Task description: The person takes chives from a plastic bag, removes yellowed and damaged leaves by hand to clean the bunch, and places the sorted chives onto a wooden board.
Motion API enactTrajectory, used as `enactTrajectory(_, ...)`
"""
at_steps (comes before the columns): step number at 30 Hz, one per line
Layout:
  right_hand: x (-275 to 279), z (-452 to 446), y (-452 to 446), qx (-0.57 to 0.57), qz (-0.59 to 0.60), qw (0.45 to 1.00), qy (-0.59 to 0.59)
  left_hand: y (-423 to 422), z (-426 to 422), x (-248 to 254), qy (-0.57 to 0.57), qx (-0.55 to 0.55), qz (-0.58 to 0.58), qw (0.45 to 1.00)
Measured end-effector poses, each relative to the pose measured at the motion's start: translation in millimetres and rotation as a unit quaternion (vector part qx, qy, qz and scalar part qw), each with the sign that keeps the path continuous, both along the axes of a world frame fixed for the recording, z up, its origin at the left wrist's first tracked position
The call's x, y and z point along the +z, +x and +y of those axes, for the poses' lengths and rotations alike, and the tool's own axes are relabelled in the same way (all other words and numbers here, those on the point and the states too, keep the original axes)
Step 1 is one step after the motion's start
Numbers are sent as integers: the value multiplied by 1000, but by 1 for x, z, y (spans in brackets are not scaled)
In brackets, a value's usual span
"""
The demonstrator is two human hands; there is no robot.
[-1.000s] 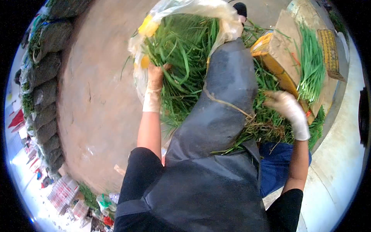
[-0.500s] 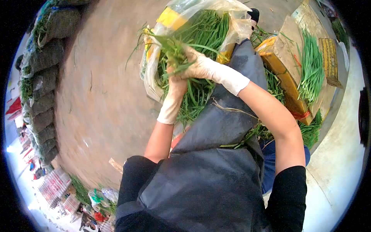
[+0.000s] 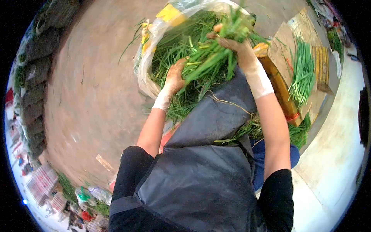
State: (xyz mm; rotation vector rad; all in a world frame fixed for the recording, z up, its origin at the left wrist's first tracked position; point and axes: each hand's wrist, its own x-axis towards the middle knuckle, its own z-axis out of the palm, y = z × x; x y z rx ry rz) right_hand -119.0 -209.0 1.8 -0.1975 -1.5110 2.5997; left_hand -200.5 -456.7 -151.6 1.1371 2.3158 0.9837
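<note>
1. Apron [image 3: 201, 178]: spans the near side of the bag. Its raised fold over the leg probably limits access from that side.
2. Bag [image 3: 148, 69]: landmark; thin plastic, mouth open, rim rumpled. The soft rim likely folds inward and snags leaves.
3. Cardboard [image 3: 285, 46]: right of the bag; carries a neat bundle of slim stalks [image 3: 303, 73].
4. Loose greens [image 3: 170, 42]: inside the bag, tangled; likely to cling to anything lifted past them.
5. Bunch of greens [image 3: 216, 58]: above the bag's mouth, toward its right side. Judged light, limp at the leaves, firmer at the pale stalks; damp blades may slip, and hard squeezing would bruise them. Preferred hold: around the gathered stalks, not the leaf tips.
6. Right hand [image 3: 242, 54]: gloved, closed around the bunch over the bag's right side; finger detail blurred.
7. Left hand [image 3: 175, 77]: gloved, fingers close together against the bunch, over the bag's left side; whether they pinch stalks cannot be determined.
8. Dry strand [image 3: 232, 103]: on the apron, near side of the bag; may catch stalks.
</note>
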Motion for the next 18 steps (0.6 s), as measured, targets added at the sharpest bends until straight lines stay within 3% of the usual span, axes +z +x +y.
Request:
enactTrajectory(2, 31, -14, 15, -81, -33, 986, 143, -5, 3, 19, -74, -29, 4, 997)
enactTrajectory(6, 51, -28, 41, -146, -18, 980, 133, -6, 0, 17, -131, -55, 26, 989)
enactTrajectory(9, 60, -27, 62, -185, -2, 981, 64, -13, -12, -14, -138, -102, 47, 984)
enactTrajectory(12, 80, -25, 80, -152, 110, 982, 23, -21, -13, -18, -104, -129, 89, 982)
enactTrajectory(14, 89, -19, 94, -183, 224, 956, 51, -23, -9, -5, -214, -169, 115, 955)
enactTrajectory(15, 98, -10, 98, -170, 287, 942, 49, -23, -11, -10, -197, -159, 125, 959)
enactTrajectory(18, 138, 47, 168, -264, 213, 905, 258, -16, -9, -20, -190, -134, 135, 963)
